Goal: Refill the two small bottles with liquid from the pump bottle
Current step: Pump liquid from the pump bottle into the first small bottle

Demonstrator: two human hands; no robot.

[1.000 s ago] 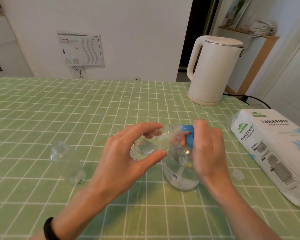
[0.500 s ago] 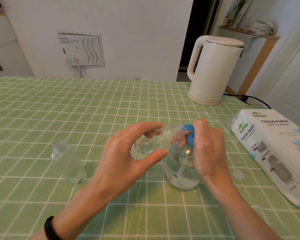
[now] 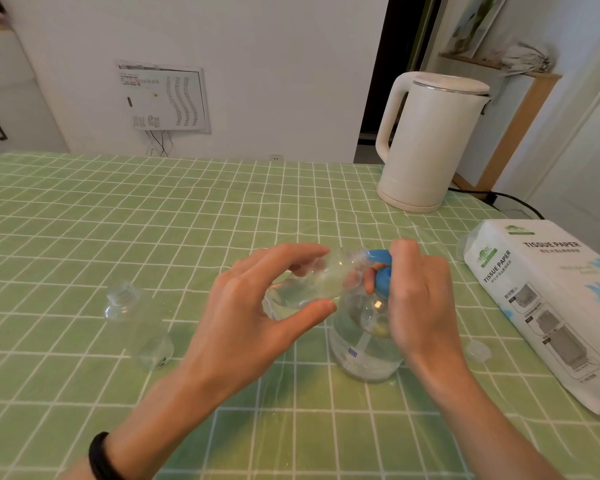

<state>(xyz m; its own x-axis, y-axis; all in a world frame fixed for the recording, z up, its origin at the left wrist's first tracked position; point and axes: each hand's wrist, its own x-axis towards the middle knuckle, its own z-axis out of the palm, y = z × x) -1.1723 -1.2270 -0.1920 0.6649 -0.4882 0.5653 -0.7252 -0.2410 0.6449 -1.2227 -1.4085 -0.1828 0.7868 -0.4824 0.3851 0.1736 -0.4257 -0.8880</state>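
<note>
- Table covered with a green tablecloth (image 3: 118,220), white grid lines, glossy with some sheen near me.
- White wall behind, with a flat white wall panel (image 3: 163,95) and thin wires hanging under it; dark doorway to the right of it.
- White cabinet (image 3: 0,109) with dark handles at far left; wooden shelf (image 3: 520,98) at far right.
- Electric kettle (image 3: 426,143), matte cream-white, tall with a loop handle, at the far right of the table; black cord (image 3: 513,199) behind it.
- Tissue paper pack (image 3: 548,306), white plastic wrap with printed text, lying along the right edge.
- Small translucent round cap (image 3: 478,349) on the cloth between the pack and my right wrist.
- Pump bottle (image 3: 361,344): clear, wide and round, upright at table centre, liquid low inside, dip tube visible, blue pump head (image 3: 381,271) on top.
- Held small bottle (image 3: 309,285): clear plastic, tilted almost flat above the table, mouth at the pump nozzle, some clear liquid inside.
- Second small bottle (image 3: 136,323): clear, uncapped, threaded neck, standing on the cloth well to the left.
- Left hand (image 3: 253,323): back facing me, thumb below and fingers above, pinching the held small bottle; black wristband (image 3: 99,455) on the wrist.
- Right hand (image 3: 423,299): fingers curled round the pump head, back of hand to the right.
</note>
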